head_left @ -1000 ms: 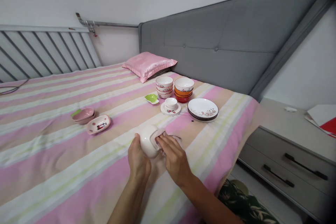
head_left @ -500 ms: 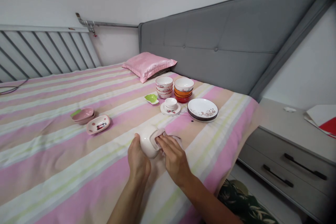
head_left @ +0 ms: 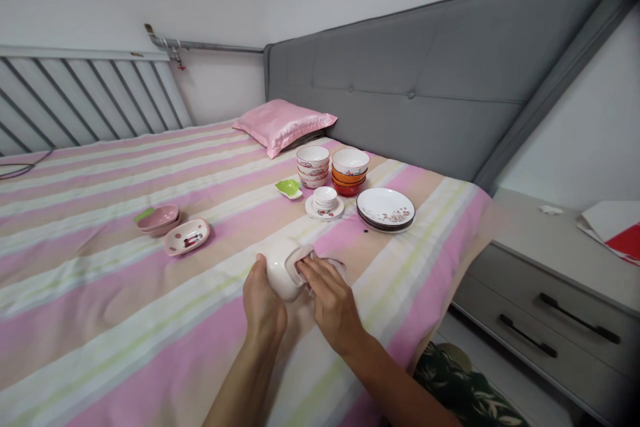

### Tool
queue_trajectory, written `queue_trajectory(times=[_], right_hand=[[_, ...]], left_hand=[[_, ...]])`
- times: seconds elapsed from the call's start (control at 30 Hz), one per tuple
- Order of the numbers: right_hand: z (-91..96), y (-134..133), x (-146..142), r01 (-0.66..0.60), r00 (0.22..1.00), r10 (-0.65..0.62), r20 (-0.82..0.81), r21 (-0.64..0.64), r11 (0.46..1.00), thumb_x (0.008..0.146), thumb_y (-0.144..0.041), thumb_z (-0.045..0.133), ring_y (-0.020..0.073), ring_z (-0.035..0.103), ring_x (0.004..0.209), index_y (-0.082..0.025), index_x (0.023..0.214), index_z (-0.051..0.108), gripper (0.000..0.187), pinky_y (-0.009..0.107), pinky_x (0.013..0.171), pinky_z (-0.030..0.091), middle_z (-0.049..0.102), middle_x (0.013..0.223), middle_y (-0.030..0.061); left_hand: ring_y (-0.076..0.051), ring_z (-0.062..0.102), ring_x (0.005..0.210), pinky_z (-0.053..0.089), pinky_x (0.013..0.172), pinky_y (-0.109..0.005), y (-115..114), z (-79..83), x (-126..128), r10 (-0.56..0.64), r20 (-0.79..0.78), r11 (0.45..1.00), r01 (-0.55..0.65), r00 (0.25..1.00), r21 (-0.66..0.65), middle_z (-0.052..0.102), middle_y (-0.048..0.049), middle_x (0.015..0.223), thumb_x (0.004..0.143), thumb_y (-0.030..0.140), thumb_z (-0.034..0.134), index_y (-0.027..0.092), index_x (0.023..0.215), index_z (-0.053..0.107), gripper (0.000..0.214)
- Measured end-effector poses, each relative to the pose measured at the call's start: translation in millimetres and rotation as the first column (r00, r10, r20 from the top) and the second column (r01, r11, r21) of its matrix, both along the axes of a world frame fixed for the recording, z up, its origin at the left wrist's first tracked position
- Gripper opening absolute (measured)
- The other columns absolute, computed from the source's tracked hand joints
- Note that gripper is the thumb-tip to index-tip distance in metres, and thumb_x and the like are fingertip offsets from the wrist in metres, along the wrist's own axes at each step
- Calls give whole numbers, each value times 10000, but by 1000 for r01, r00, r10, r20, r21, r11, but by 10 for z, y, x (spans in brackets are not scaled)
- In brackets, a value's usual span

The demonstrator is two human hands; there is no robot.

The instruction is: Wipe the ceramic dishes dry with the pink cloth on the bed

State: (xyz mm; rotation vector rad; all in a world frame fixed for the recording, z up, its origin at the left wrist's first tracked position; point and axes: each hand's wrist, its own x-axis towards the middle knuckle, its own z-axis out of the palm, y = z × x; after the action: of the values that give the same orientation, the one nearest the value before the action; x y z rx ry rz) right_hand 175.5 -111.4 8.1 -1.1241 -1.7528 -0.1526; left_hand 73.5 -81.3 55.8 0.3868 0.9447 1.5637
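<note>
My left hand [head_left: 263,303] grips a glossy white dish [head_left: 281,270] from its near left side, with the underside turned toward me. My right hand [head_left: 333,300] holds a pale cloth [head_left: 336,267] pressed against the dish's right part. Beyond them lie a stack of small white dishes on saucers [head_left: 325,207], a leaf-shaped green dish [head_left: 289,189], a stack of white bowls [head_left: 313,167] and a stack of white, orange and red bowls [head_left: 350,171]. Flat plates [head_left: 386,207] are piled to the right. Left of my hands are a patterned pink dish [head_left: 187,237] and stacked pink dishes [head_left: 159,218].
Everything lies on a bed with a striped sheet [head_left: 125,293]. A pink pillow [head_left: 285,123] rests by the grey headboard [head_left: 400,73]. At the right stands a nightstand [head_left: 565,300] with black handles. A metal railing [head_left: 90,103] runs along the far left.
Hardly anything differs. Both hands keep the same hold on the dish and cloth, and the view has shifted very slightly.
</note>
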Motion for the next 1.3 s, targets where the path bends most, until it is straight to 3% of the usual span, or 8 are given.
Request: queue_trajectory(times=[0.6,0.83,0.93,1.0,1.07,1.13,1.23,1.3], right_hand=[[36,-7,3,-14,1000,13,-27,-11,1000,826,6,329,203,528,1137,-158,1218,551,480,390,934,468,623,1156,94],[59,-2,47,-73,958,25,-284,-159,985,793,-18,348,192,557,1088,-179,1166,583,470,360,925,454,629,1137,84],[40,53,91,-162,809,-81,-582,-354,921,772,-68,392,187,618,942,-179,1071,617,390,324,828,490,671,1019,66],[49,101,134,-303,604,-165,-780,-416,857,765,-128,440,169,635,819,-179,983,626,291,291,751,500,684,904,37],[79,142,186,-420,373,-214,-903,-370,828,733,-175,499,156,632,766,-171,925,613,223,268,719,494,675,842,18],[120,169,239,-476,212,-220,-952,-298,828,695,-197,550,151,629,754,-165,907,597,220,256,706,488,666,826,11],[167,173,293,-477,171,-194,-966,-253,841,700,-234,583,152,626,744,-165,921,582,231,248,672,489,659,819,14],[183,151,301,-410,273,-176,-946,-280,868,740,-263,575,157,629,774,-166,949,583,231,251,684,494,667,853,29]], left_hand=[[-146,612,593,493,634,-277,1,13,-3,-11,-3,1000,11,1000,27,654,-38,706,843,270,469,121,837,599,198],[-126,565,604,440,606,-236,13,-35,13,37,-55,999,-36,998,34,607,6,666,771,332,563,143,790,592,192],[-94,496,559,390,534,-197,4,-57,24,84,-147,996,-78,986,47,543,43,628,715,395,615,153,737,573,246],[-82,462,545,378,521,-189,-14,-68,31,90,-213,995,-78,973,64,522,51,622,701,420,621,156,717,566,271],[-82,451,549,380,526,-188,-39,-84,37,74,-277,994,-49,958,93,518,49,626,707,442,611,157,705,561,289],[-84,429,534,359,501,-188,-64,-112,39,37,-345,993,5,938,119,495,47,604,725,470,588,161,679,544,316],[-86,389,510,313,467,-192,-100,-170,36,-15,-448,986,87,894,142,454,46,572,765,493,543,166,646,512,349],[-91,396,528,318,486,-197,-121,-202,37,-55,-507,977,151,860,150,460,38,583,788,487,520,163,645,519,355]])
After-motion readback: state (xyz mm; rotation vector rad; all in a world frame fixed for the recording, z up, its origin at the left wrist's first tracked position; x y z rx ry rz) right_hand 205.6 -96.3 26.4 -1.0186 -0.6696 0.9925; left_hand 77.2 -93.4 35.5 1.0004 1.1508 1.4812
